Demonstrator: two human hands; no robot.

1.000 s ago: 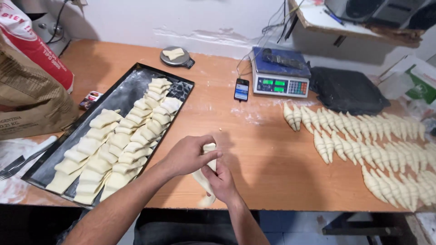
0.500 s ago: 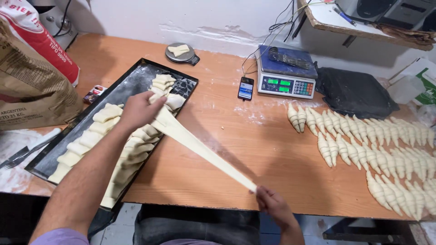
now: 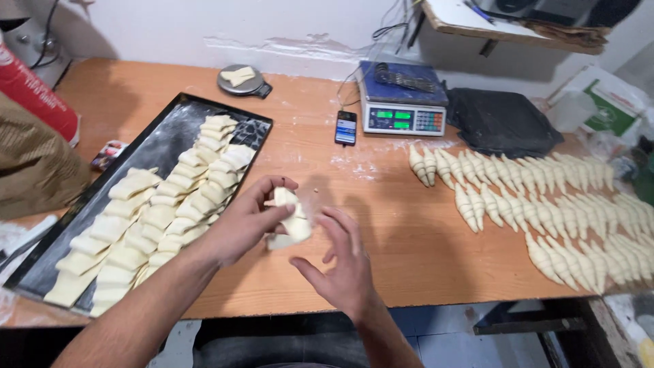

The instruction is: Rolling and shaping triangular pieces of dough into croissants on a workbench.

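Both hands meet over the wooden table (image 3: 381, 225): left hand (image 3: 248, 221) pinches a dough piece (image 3: 291, 219), fingers closed on it; right hand (image 3: 340, 262) is open just beside. Rolling seems underway; finishing needs even pressure.

A single head-worn camera looks steeply down and forward from the near edge of a wooden tabletop (image 3: 381, 225), close above the person's forearms. It faces the far white wall (image 3: 204, 27); the view spans a tray (image 3: 146, 146) at left to the right end.
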